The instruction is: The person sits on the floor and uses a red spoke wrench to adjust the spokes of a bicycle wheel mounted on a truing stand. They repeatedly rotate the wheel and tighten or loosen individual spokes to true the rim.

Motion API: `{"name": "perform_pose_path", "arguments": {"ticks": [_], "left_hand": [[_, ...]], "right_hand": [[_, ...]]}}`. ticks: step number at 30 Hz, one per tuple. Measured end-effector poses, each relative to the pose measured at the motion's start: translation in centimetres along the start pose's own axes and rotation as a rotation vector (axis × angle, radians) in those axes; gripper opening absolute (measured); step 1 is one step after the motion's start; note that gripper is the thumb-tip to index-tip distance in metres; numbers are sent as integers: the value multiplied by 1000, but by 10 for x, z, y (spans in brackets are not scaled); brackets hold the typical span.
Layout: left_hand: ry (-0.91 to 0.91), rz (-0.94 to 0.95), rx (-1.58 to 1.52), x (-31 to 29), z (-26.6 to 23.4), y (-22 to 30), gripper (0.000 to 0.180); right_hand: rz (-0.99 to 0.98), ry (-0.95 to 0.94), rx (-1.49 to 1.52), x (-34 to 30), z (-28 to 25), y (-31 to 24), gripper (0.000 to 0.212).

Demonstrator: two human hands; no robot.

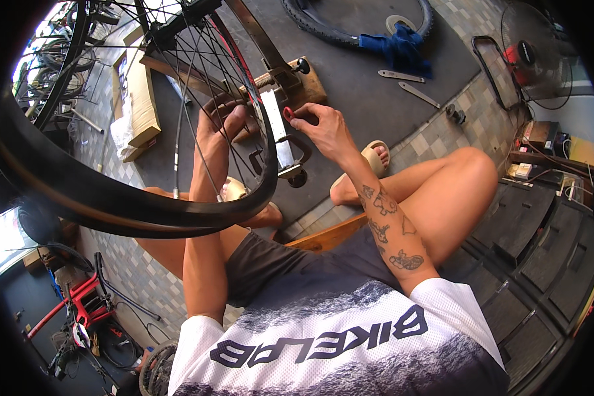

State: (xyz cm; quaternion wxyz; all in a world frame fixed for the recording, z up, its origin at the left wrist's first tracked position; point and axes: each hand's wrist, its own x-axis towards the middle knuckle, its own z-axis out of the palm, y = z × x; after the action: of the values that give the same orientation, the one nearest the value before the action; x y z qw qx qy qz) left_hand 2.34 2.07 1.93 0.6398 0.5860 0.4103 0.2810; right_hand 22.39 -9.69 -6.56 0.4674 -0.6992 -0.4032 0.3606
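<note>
A bicycle wheel [158, 221] with a black rim and thin dark spokes stands upright at the left, in a metal stand on a wooden base [310, 82]. Behind the spokes is my left hand [219, 124], its thumb apart from the loosely bent fingers; the spokes partly cover it, and I see nothing held in it. On the other side of the stand's pale upright bar [277, 129], my right hand [321, 130] pinches a small red spoke wrench [288, 113] between thumb and fingers, apart from the wheel. A black clamp [302, 153] sits at the bar's near end.
A tyre [330, 36] and a blue cloth [399, 47] lie on the dark mat, near two flat levers [402, 76]. An open cardboard box [142, 99] stands at the left. At the right are a fan [531, 56] and black drawers [541, 264]; a red bike frame [66, 300] is lower left.
</note>
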Motion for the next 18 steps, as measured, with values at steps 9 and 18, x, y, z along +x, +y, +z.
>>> {"name": "perform_pose_path", "arguments": {"ticks": [9,18], "left_hand": [[-7,-32,-138,2,6,0,47],[-64,-73,-94,-13,-2,7,48]], "right_hand": [[42,-41,229,2,13,-9,25],[-38,-256,331,9,25,-19,24]]}}
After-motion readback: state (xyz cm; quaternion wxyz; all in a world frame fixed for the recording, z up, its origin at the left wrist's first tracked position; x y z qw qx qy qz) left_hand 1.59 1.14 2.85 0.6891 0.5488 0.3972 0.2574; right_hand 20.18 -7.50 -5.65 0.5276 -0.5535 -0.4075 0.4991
